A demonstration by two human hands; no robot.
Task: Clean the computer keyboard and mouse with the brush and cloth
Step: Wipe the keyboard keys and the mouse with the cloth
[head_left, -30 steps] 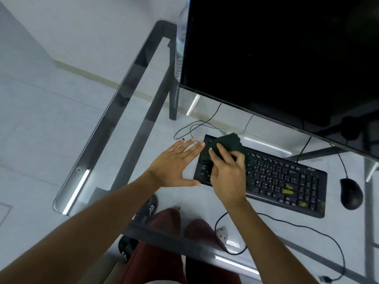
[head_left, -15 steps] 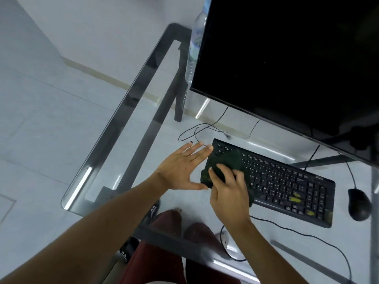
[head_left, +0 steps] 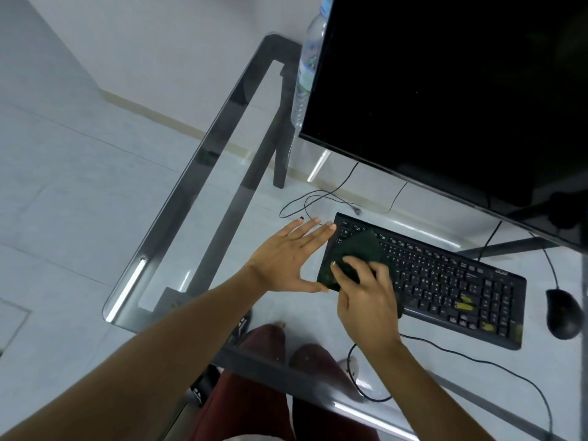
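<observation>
A black keyboard (head_left: 445,281) lies on the glass desk (head_left: 197,186), angled down to the right, with yellowish marks on some right-hand keys. My right hand (head_left: 366,291) presses a dark green cloth (head_left: 359,249) onto the keyboard's left end. My left hand (head_left: 286,259) lies flat with fingers spread, touching the keyboard's left edge. A black mouse (head_left: 563,313) rests on the desk to the right of the keyboard. No brush is in view.
A large dark monitor (head_left: 445,90) stands behind the keyboard. A clear water bottle (head_left: 307,68) stands at its left edge. Thin cables (head_left: 318,198) loop behind the keyboard, and another cable (head_left: 477,361) runs along the front. Knees and feet show through the glass.
My right hand has drawn the cloth from the keyboard's top-left corner down towards its front-left edge. My left hand has stayed at the keyboard's left side. The camera view has shifted.
</observation>
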